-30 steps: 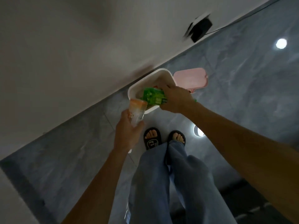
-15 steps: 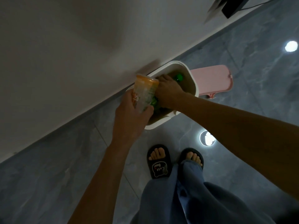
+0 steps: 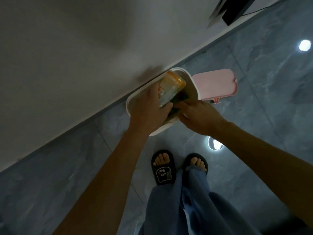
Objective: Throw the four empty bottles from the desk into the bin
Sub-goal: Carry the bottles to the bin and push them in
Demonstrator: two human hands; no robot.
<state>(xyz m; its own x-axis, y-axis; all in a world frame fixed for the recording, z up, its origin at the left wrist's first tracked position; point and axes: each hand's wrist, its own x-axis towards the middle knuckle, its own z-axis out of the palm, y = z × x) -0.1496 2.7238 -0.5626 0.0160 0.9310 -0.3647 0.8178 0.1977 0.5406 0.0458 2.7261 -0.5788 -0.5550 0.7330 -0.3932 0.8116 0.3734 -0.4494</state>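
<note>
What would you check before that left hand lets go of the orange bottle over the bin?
1. Pink lid open: ok.
2. Orange bottle over the white bin opening: ok.
3. Left hand gripping the bottle: ok.
4. Right hand clear of the drop path: not ok, it sits at the rim.
5. Room left inside the bin: cannot tell.
</note>
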